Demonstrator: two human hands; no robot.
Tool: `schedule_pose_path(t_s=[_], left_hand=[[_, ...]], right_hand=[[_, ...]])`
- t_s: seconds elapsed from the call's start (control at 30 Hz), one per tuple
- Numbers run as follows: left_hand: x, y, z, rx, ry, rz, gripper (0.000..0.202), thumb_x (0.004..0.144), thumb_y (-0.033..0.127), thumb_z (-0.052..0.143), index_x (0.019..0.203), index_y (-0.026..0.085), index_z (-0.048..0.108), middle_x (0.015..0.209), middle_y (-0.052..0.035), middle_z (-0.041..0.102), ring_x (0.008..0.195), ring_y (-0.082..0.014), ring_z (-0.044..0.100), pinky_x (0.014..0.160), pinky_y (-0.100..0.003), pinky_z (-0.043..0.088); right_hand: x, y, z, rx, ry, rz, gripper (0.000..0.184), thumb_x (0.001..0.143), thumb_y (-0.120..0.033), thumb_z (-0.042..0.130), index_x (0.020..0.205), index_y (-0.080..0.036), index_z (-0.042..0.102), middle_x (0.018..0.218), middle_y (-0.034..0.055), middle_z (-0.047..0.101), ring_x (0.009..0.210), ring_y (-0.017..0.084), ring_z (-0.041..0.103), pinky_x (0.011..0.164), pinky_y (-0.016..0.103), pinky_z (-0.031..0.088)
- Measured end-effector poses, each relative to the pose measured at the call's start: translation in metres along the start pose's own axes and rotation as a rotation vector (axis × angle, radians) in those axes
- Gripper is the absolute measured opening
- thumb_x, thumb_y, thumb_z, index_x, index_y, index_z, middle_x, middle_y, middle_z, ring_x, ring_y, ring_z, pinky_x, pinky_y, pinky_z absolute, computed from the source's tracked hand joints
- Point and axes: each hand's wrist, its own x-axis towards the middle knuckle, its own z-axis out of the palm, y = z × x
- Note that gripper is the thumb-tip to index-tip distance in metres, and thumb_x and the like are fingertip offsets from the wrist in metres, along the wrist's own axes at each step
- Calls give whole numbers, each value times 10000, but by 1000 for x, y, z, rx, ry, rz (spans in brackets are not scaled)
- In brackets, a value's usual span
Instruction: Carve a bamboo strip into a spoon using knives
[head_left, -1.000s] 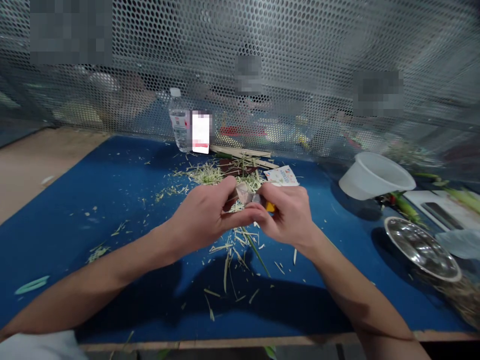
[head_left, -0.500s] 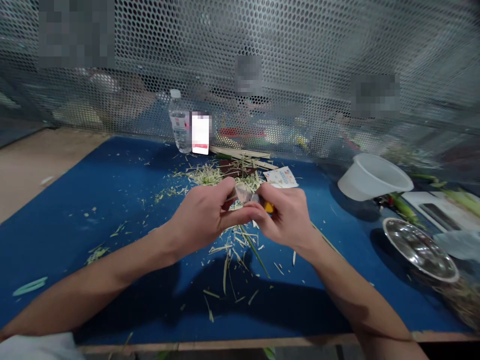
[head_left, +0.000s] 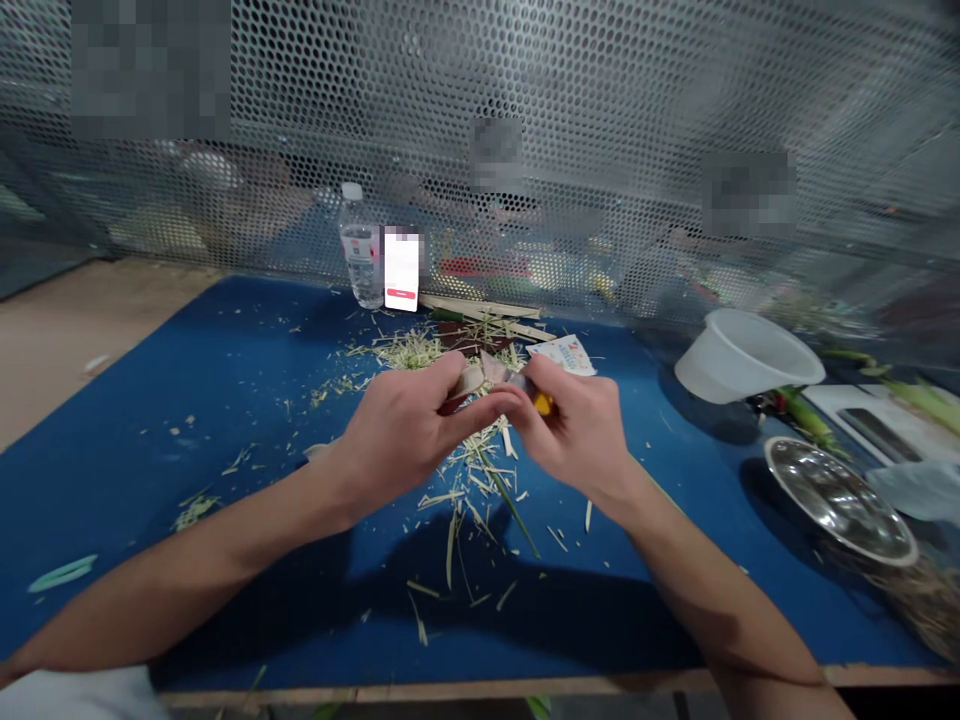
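My left hand [head_left: 405,420] is closed on a small pale piece [head_left: 471,380], mostly hidden by the fingers; its kind I cannot make out. Beside it, my right hand [head_left: 581,425] grips a utility knife with a yellow part [head_left: 544,403] showing at the palm. The knife's metal blade [head_left: 495,369] points left and up, close against the pale piece. My left thumb reaches across to the right thumb below the blade. Under and beyond both hands lie many thin green-white plant shavings [head_left: 412,348] on the blue mat [head_left: 262,400].
A water bottle [head_left: 361,250] and a lit phone [head_left: 401,272] stand against the perforated metal screen [head_left: 600,100]. A white packet [head_left: 566,354] lies behind my right hand. To the right are a white plastic tub [head_left: 739,355], a steel bowl [head_left: 840,500] and a scale [head_left: 874,425].
The blade has tilted up and shifted slightly right against the pale piece. Both hands keep their grip, turning only a little.
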Motion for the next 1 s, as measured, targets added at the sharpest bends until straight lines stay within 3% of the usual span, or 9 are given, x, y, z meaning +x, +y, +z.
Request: schedule_pose_path(t_s=[0.2, 0.37, 0.53, 0.7, 0.8, 1.0], left_hand=[[2, -4, 3, 76, -23, 34, 493, 896, 614, 469, 656, 203, 346, 503, 79, 356, 430, -61, 300, 464, -218, 216], [-1, -4, 6, 176, -69, 23, 376, 914, 458, 508, 667, 189, 418, 515, 64, 401, 453, -68, 311, 484, -224, 204], [0, -9, 7, 189, -291, 16, 112, 847, 267, 532, 793, 210, 612, 646, 30, 632, 538, -93, 476, 516, -229, 228], [3, -16, 11, 305, -327, -11, 193, 844, 313, 524, 707, 217, 620, 629, 23, 651, 552, -115, 514, 510, -245, 218], [4, -16, 10, 336, -341, -1, 205, 841, 319, 527, 690, 211, 612, 617, 25, 642, 550, -112, 512, 507, -250, 221], [5, -14, 7, 357, -332, 13, 196, 844, 330, 536, 735, 219, 656, 638, 20, 668, 534, -112, 523, 498, -253, 222]], right_hand=[[2, 1, -4, 219, -21, 164, 395, 933, -458, 508, 653, -216, 372, 532, -68, 329, 474, 59, 292, 464, 236, 244], [3, 6, -5, 520, -74, 299, 394, 926, -499, 497, 678, -229, 353, 587, -59, 339, 517, 76, 321, 474, 249, 264], [4, 4, -2, 360, -222, 319, 201, 835, -344, 643, 767, -223, 497, 611, -70, 410, 529, 70, 335, 494, 246, 271], [5, 8, 0, 349, -408, 286, 188, 878, -356, 586, 764, -211, 545, 615, -58, 423, 557, 78, 352, 511, 255, 268], [6, 10, 1, 379, -421, 286, 208, 913, -373, 540, 807, -203, 594, 624, -50, 422, 566, 82, 349, 514, 254, 271], [6, 8, 1, 439, -328, 332, 162, 878, -329, 608, 789, -194, 597, 636, -53, 458, 572, 71, 349, 507, 245, 279]])
